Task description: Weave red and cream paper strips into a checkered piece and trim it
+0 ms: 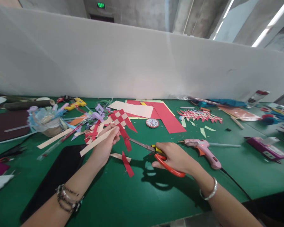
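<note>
Red and cream paper strips, woven into a checkered piece (119,121), sit just left of the frame's middle, gripped by the left hand (106,142), whose fingers are closed on the loose cream ends low on the weave. The piece is held up off the green tabletop (132,195), with long red strips trailing down and right. The right hand (174,156), right of centre, is closed through the orange handles of a pair of scissors (153,151); the blades point left toward one hanging red strip and their tips reach it, though whether they bite into it cannot be told. Below the weave a cut red strip (127,164) and a short cream strip (119,156) lie on the tabletop. Each wrist wears a bracelet. Just right of the right hand lies a pink glue gun (203,149), nozzle pointing left, its cable running off to the lower right. Above the scissors sit a small round patterned disc (152,123) and flat sheets of red and cream paper (156,113). A second woven red and cream piece (200,115) lies in the upper right of the tabletop. At the left stand a jar wrapped in pale ribbon (46,121) and a yellow glue gun (75,103). A black sheet (61,170) lies under the left forearm. A white partition wall (132,63) closes off the far edge.
</note>
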Demonstrator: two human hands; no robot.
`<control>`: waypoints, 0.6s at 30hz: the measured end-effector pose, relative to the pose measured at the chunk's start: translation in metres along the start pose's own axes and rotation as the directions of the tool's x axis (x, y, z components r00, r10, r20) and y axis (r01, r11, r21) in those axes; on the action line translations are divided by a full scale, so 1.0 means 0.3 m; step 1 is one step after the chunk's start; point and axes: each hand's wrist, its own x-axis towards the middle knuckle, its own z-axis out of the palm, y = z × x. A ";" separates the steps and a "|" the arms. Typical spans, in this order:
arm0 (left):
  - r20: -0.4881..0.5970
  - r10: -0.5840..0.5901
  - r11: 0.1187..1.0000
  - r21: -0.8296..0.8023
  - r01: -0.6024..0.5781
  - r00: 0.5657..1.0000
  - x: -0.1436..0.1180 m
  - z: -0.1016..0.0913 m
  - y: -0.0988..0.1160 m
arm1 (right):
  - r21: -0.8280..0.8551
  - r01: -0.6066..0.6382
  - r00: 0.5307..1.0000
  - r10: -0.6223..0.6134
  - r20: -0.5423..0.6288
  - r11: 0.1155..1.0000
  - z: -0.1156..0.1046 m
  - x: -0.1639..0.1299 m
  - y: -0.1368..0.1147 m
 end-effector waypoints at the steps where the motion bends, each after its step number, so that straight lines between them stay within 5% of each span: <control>1: 0.000 0.000 1.000 0.000 0.000 1.000 -0.001 0.001 0.001 | -0.001 -0.005 1.000 0.005 -0.004 1.000 0.001 0.001 0.000; 18: 0.025 0.016 1.000 -0.022 -0.015 1.000 -0.005 0.001 -0.011 | -0.032 -0.030 0.999 0.029 -0.026 0.999 0.008 0.007 0.003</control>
